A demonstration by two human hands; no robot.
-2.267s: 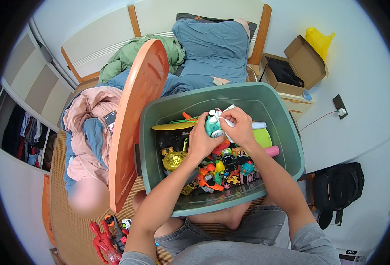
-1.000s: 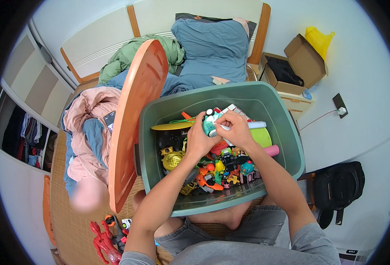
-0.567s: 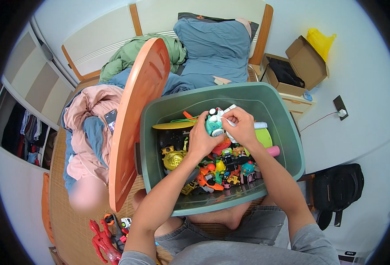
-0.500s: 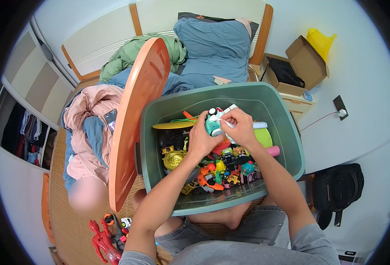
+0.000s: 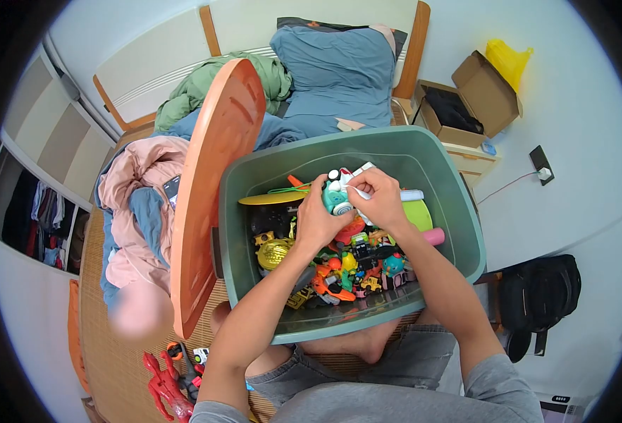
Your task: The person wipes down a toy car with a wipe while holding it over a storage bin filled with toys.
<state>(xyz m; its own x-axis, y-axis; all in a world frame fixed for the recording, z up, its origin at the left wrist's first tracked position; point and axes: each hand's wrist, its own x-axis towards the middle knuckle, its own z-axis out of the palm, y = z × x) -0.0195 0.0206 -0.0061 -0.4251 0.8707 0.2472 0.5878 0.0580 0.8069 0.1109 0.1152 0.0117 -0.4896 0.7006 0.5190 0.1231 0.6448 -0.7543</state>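
- One teal-and-white toy (image 5: 336, 200) is in my hands over the open bin, toward eleven o'clock from its centre.
- My left hand (image 5: 318, 218) curls around the toy's nine-o'clock side, thumb below it.
- My right hand (image 5: 380, 201) pinches a thin white piece (image 5: 356, 191) between thumb and forefinger, at the toy's two o'clock; I cannot tell whether the two touch.
- One green bin (image 5: 470, 215) holds many jumbled toys, too overlapped to count. Among them, one yellow disc (image 5: 268, 200) lies at ten o'clock, one gold ball (image 5: 273, 254) between eight and nine, one pink cylinder (image 5: 434, 237) at three.
- One orange lid (image 5: 208, 204) stands upright at the bin's nine o'clock, one phone (image 5: 173, 190) beyond it.
- One red figure (image 5: 168, 389) lies between seven and eight.
- One open cardboard box (image 5: 493, 102) sits between one and two, beside one yellow bag (image 5: 509, 63).
- One black backpack (image 5: 540, 292) is between three and four; its small label is unreadable.
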